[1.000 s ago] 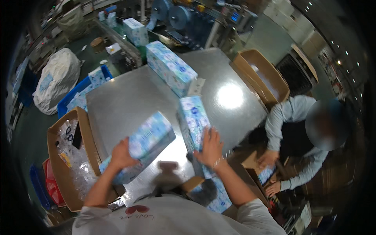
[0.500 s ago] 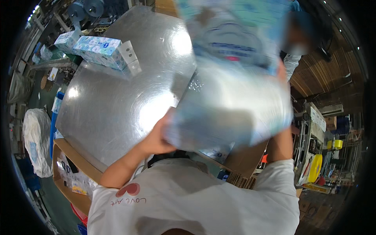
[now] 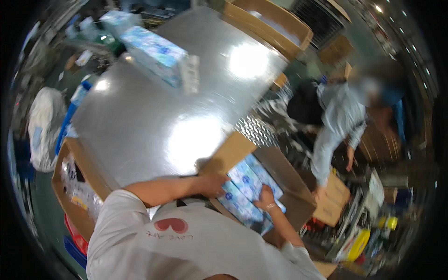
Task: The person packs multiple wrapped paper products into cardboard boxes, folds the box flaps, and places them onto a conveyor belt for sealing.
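Observation:
Blue-and-white floral tissue packs (image 3: 245,179) lie side by side inside an open cardboard carton (image 3: 291,184), just right of the steel table. My right hand (image 3: 266,197) rests on top of these packs, fingers apart and thumb raised. At the carton's left edge, beside its raised flap (image 3: 228,151), is my left hand (image 3: 213,185); its fingers are blurred and partly hidden, against the flap's base and the nearest pack. On the table's far left stands a long floral tissue pack (image 3: 154,49) with a pale strip (image 3: 191,74) at its end.
The shiny steel table (image 3: 154,114) fills the middle. Another cardboard box (image 3: 268,25) stands at its far edge, and a box of clear plastic (image 3: 79,186) at the left. A co-worker (image 3: 340,112) bends at the right, a hand near my carton; a yellow object (image 3: 359,245) lies lower right.
The large floral bundle held between my hands over the table is no longer raised; both hands are now down at the carton with floral packs in it. The view has swung, showing more of the co-worker.

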`<state>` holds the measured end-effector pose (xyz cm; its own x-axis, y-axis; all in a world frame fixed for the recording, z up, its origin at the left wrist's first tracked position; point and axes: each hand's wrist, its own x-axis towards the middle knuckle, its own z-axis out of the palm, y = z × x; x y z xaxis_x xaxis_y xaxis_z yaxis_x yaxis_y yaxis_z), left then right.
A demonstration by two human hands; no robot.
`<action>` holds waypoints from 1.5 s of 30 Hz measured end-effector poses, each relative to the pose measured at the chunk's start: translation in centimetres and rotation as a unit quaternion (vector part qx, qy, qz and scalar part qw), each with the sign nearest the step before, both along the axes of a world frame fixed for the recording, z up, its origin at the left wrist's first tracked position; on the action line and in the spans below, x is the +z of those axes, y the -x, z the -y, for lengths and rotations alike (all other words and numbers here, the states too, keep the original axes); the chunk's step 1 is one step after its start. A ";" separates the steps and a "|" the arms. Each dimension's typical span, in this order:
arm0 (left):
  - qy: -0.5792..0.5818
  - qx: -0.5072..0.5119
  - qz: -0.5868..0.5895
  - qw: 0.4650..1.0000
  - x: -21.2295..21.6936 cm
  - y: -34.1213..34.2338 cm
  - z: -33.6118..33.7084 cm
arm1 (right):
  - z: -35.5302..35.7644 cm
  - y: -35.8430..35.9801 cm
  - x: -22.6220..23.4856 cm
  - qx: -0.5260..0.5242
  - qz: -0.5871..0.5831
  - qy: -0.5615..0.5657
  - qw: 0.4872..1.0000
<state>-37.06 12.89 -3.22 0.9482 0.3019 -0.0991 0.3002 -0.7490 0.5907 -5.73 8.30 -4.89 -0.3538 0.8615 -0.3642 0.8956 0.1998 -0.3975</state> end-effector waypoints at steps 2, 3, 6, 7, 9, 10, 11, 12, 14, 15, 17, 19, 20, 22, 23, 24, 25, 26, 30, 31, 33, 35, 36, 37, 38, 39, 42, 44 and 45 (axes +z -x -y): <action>0.052 0.124 0.071 0.988 1.2 2.0 0.8 | -3.3 0.9 3.1 0.088 0.114 0.160 0.977; 0.137 0.176 0.066 0.973 2.2 2.8 0.9 | -6.0 2.4 4.2 0.176 0.136 0.212 0.952; 0.219 0.338 0.080 0.912 2.7 6.7 2.7 | -15.5 13.4 11.1 0.242 -0.051 0.049 0.968; 0.216 0.384 0.085 0.894 1.8 7.9 3.6 | -17.9 18.9 13.3 0.149 -0.129 -0.006 0.980; 0.206 0.453 0.101 0.861 0.3 9.9 5.1 | -23.8 28.6 16.1 0.234 -0.169 -0.199 0.936; 0.305 0.459 0.069 0.831 1.1 10.5 4.5 | -26.6 32.5 16.5 0.237 -0.198 -0.314 0.898; 0.334 0.500 0.100 0.793 0.8 11.1 4.7 | -28.9 36.6 16.7 0.217 -0.147 -0.361 0.895; 0.360 0.535 0.133 0.753 0.2 11.2 5.1 | -30.8 39.9 17.0 0.192 -0.093 -0.407 0.888; 0.364 0.556 0.191 0.723 -0.9 11.9 4.6 | -34.3 43.7 16.3 0.113 -0.011 -0.267 0.957; 0.344 0.578 0.227 0.704 -0.6 12.4 4.0 | -34.7 44.7 16.1 0.075 0.033 -0.189 0.979; 0.380 0.649 0.188 0.632 3.9 15.2 -0.2 | -34.0 43.8 14.8 0.086 0.005 -0.209 0.974; 0.123 0.802 0.260 0.524 -1.2 20.5 -1.0 | -29.7 42.2 13.3 0.130 -0.046 -0.267 0.954; 0.034 0.824 0.244 0.511 2.6 23.9 -3.0 | -27.1 39.3 12.9 0.154 -0.079 -0.311 0.935; -0.035 0.827 0.356 0.435 6.5 29.3 -4.4 | -22.4 33.8 11.5 0.167 -0.189 -0.347 0.903; 0.011 0.803 0.461 0.377 12.4 28.2 -6.1 | -20.5 30.8 10.4 0.146 -0.214 -0.360 0.896; -0.022 0.713 0.540 0.446 16.0 26.8 -6.1 | -18.6 27.6 11.1 0.171 -0.267 -0.311 0.896; 0.008 0.641 0.545 0.540 19.0 23.9 -6.4 | -17.0 24.0 10.7 0.166 -0.274 -0.310 0.895; 0.050 0.634 0.451 0.626 21.2 21.0 -5.6 | -15.1 21.0 10.3 0.163 -0.288 -0.308 0.892; 0.050 0.315 0.246 0.915 24.1 6.8 -5.6 | -8.2 7.8 11.9 0.045 -0.162 -0.324 0.931; 0.053 0.334 0.301 0.891 22.1 2.8 -5.5 | -6.3 5.2 13.3 -0.022 -0.129 -0.295 0.947; 0.010 0.343 0.377 0.861 16.7 -5.2 -7.0 | -1.4 -1.8 10.6 -0.130 -0.050 -0.278 0.950; -0.057 0.274 0.371 0.886 12.7 -11.2 -9.4 | 2.3 -6.2 8.2 -0.221 0.015 -0.259 0.940; -0.072 0.306 0.322 0.893 11.5 -13.3 -9.6 | 2.9 -7.7 8.1 -0.255 0.057 -0.226 0.938; -0.085 0.340 0.272 0.896 9.9 -15.3 -9.8 | 2.7 -8.0 8.6 -0.272 0.142 -0.169 0.937; -0.095 0.371 0.217 0.898 8.8 -16.7 -9.7 | 2.5 -7.0 9.6 -0.289 0.224 -0.105 0.925; -0.063 0.390 0.230 0.889 8.5 -17.8 -9.8 | 2.2 -5.9 10.0 -0.311 0.296 -0.039 0.902; 0.009 0.409 0.223 0.885 6.8 -19.6 -9.4 | 1.7 -4.5 9.9 -0.343 0.186 0.126 0.912; 0.020 0.362 0.174 0.916 5.3 -19.1 -9.9 | 2.7 -5.1 5.7 -0.334 0.208 0.122 0.911; 0.072 0.368 0.068 0.925 5.2 -19.3 -10.1 | 2.1 -5.8 4.6 -0.263 0.233 0.201 0.914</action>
